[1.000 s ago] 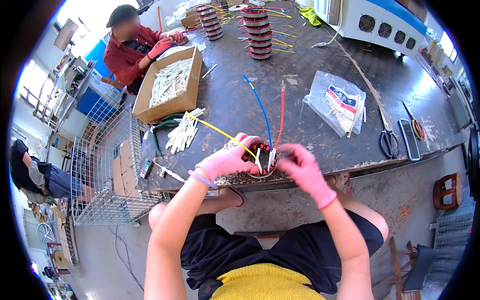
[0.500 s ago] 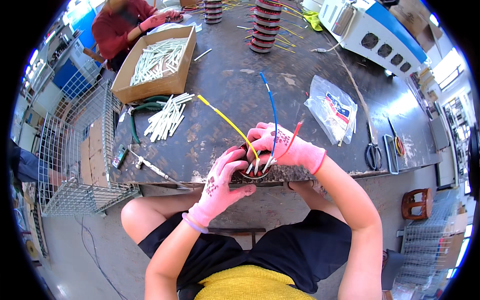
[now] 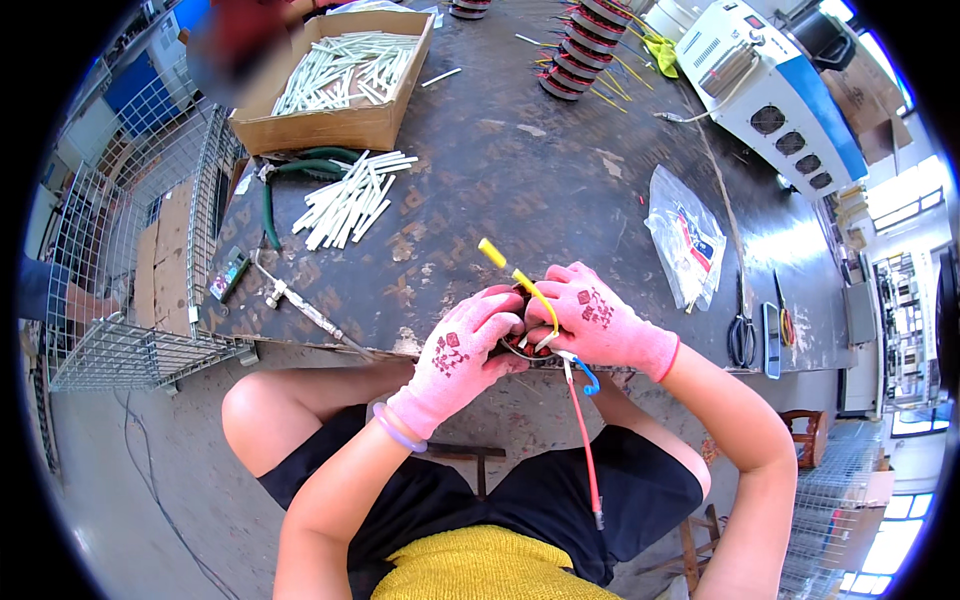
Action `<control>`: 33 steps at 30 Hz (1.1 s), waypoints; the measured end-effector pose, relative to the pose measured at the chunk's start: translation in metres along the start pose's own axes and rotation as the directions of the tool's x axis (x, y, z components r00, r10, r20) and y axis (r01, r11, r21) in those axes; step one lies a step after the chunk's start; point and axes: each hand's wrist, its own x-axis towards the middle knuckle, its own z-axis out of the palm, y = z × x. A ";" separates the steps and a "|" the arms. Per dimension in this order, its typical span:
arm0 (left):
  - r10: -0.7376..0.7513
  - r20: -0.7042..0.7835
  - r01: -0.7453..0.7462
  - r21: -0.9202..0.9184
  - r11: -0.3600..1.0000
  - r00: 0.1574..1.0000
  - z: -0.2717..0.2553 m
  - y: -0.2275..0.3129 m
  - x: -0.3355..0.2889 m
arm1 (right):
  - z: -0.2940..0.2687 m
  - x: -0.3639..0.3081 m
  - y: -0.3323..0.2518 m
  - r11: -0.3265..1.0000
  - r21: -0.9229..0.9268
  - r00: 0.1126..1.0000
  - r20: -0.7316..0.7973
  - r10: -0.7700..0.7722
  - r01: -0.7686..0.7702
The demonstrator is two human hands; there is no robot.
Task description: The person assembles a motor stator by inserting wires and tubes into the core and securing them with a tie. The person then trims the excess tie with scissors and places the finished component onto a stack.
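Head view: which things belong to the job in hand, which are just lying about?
In the job:
- wound ring
- yellow lead
- blue lead
- red lead
- white tubes (probably)

Seemingly just lying about:
- phone
- black-handled scissors
- yellow-green cloth

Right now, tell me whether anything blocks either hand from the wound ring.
Nothing visible blocks the left hand from the wound ring; its fingers are right at it. The right hand is there too, though the yellow wire curves in front of it.

Left fingers (image 3: pixel 490 325) curled, right fingers (image 3: pixel 572 275) bent alongside, forearms (image 3: pixel 340 485) angled inward
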 end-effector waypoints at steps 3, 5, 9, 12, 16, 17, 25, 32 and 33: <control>0.001 0.008 -0.001 0.015 1.000 1.000 0.000 -0.001 0.000 | 0.014 -0.007 -0.005 0.992 0.052 0.987 -0.110 0.119 -0.114; -0.008 0.009 0.008 0.022 1.000 1.000 0.002 -0.002 -0.002 | 0.020 -0.012 -0.011 0.984 0.045 0.969 -0.175 0.176 -0.170; -0.003 0.008 0.003 0.036 0.999 1.000 0.001 -0.002 -0.002 | 0.029 -0.017 -0.011 0.974 0.055 0.946 -0.232 0.226 -0.219; -0.016 0.023 0.015 0.036 0.999 1.000 -0.001 -0.001 -0.002 | 0.022 -0.015 -0.007 0.964 0.183 0.961 -0.160 0.225 -0.195; -0.034 0.035 0.034 0.003 0.999 0.999 -0.001 -0.001 -0.001 | 0.002 -0.013 0.007 0.941 0.313 0.990 -0.019 0.139 -0.126; -0.038 0.040 0.038 -0.001 0.999 0.998 -0.001 -0.001 -0.002 | 0.003 -0.014 0.007 0.943 0.321 0.994 -0.032 0.108 -0.092; 0.005 -0.032 0.002 0.210 0.978 0.999 -0.001 0.026 -0.005 | 0.002 -0.025 -0.002 0.932 0.308 0.950 -0.183 0.255 -0.191; 0.036 -0.054 -0.030 0.103 0.994 0.998 0.017 0.012 -0.012 | 0.007 -0.034 0.008 0.946 0.316 0.980 -0.153 0.129 -0.075; 0.014 -0.047 -0.010 0.093 0.996 0.999 0.018 0.012 -0.011 | 0.007 -0.035 0.010 0.936 0.349 0.984 -0.147 0.098 -0.041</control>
